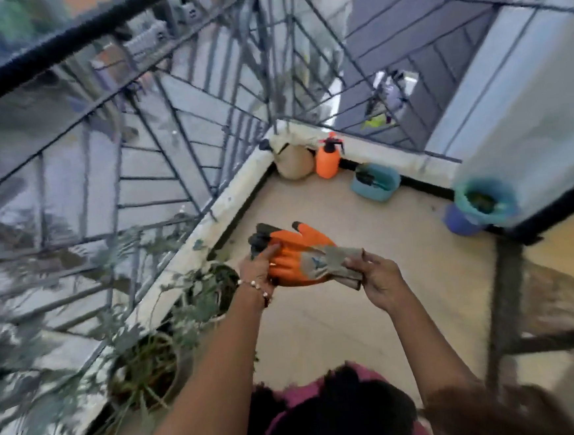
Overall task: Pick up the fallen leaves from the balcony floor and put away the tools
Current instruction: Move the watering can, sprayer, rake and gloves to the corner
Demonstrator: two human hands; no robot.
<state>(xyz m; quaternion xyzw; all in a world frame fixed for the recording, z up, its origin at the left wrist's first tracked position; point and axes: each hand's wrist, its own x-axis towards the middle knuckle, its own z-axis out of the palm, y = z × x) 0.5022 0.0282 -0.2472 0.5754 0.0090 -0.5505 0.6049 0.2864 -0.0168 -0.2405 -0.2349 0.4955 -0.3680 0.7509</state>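
1. The gloves [299, 261] could slip and drop onto the balcony floor [369, 279] or the potted plants [195, 293] below, since each hand holds them only at one end and they appear to be a loose pair laid together.
2. The picture is blurred with head motion, so a careless step toward the tool box [375, 183] near the corner could knock the orange sprayer [327, 157] or the bucket [483, 202].
3. The left hand [257, 271] curls its fingers round the gloves' fingertip end.
4. The right hand [373, 279] pinches the grey cuff end.
5. The gloves lie stretched between both hands, above the floor, well apart from the tool box.
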